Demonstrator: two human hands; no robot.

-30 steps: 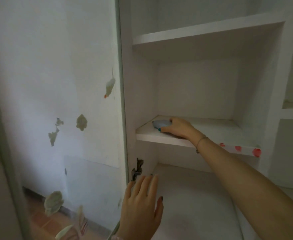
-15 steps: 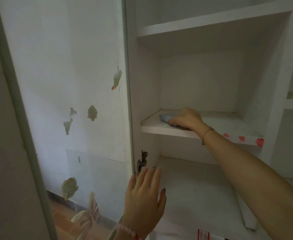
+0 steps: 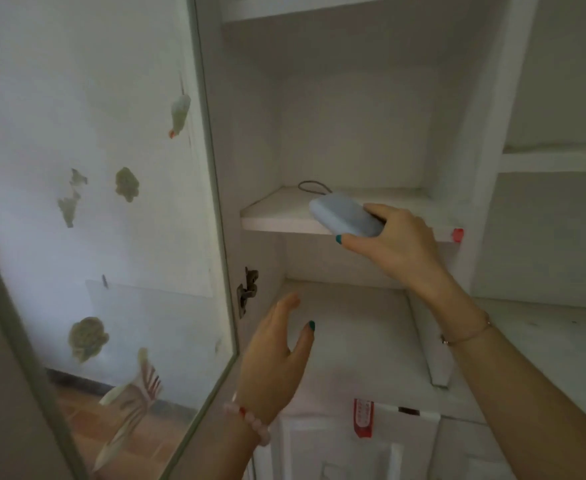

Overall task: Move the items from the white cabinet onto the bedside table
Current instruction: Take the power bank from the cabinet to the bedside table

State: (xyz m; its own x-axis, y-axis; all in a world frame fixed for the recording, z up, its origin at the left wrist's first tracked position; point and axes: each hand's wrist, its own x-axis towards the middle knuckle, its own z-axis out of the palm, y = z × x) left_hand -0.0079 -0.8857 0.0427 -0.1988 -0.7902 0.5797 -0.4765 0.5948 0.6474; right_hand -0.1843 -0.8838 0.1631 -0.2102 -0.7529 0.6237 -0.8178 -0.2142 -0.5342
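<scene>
Gripping the pale blue case (image 3: 345, 216) between thumb and curled fingers, my right hand (image 3: 395, 247) holds it at the front edge of the shelf (image 3: 277, 216) in the white cabinet (image 3: 492, 98); I cannot tell whether it touches the board. A thin dark loop (image 3: 310, 187) lies at the back of the shelf. Below the shelf, my left hand (image 3: 274, 362) hangs with fingers straight, holding nothing, near the hinge (image 3: 248, 289) of the open glass door (image 3: 111, 202).

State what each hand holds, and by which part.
The right hand grips the pale blue device by its near end; the left hand holds nothing.
</scene>
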